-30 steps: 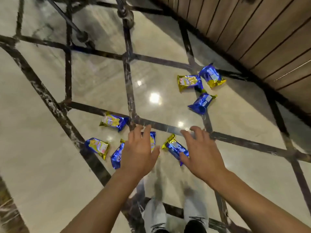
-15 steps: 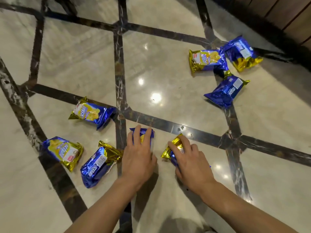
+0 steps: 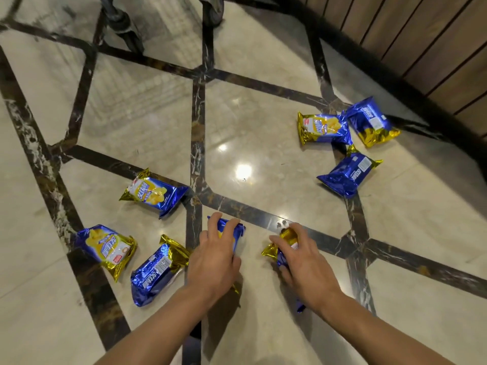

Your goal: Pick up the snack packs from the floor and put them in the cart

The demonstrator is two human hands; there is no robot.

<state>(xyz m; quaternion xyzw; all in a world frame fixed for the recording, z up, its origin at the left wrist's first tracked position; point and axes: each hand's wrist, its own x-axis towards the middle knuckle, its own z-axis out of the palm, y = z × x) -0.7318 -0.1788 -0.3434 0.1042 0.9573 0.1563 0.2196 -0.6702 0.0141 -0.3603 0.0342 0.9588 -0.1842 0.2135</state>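
Note:
Several blue and gold snack packs lie on the marble floor. My left hand point(image 3: 214, 258) is closed around one pack point(image 3: 237, 229) near the centre. My right hand point(image 3: 303, 262) grips another pack point(image 3: 272, 250), mostly hidden under the palm. To the left lie three loose packs: one at the far left point(image 3: 106, 247), one beside my left hand point(image 3: 155, 272), one above them point(image 3: 154, 192). Three more sit at the right: a gold-faced pack point(image 3: 322, 127), a blue pack by the wall point(image 3: 369, 122), and one below them point(image 3: 347, 175). The cart's wheels point(image 3: 123, 23) show at the top.
A second cart wheel point(image 3: 212, 10) stands at the top centre. A dark wooden slatted wall point(image 3: 421, 35) with a black base runs along the upper right. The glossy floor point(image 3: 263, 127) has dark inlay strips.
Both hands came down onto the two centre packs and their fingers have curled around them. The view has shifted, so the cart wheels show at the top again.

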